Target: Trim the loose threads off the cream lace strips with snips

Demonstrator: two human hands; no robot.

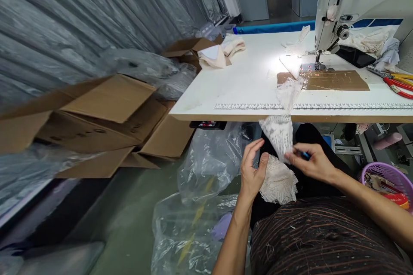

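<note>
A chain of white lace pieces hangs from the sewing machine over the table's front edge. At its lower part, my right hand is closed, pinching the lace between thumb and fingers. A small blue thing shows within that hand; its kind is hard to make out. My left hand is open beside the lace, thumb and fingers apart. Below, between my hands, a cream lace piece with a fringed edge rests on my lap.
Folded cream fabric pieces lie at the table's left end. Red-handled pliers and a black phone lie at right. Open cardboard boxes and clear plastic bags stand left; a purple basket stands right.
</note>
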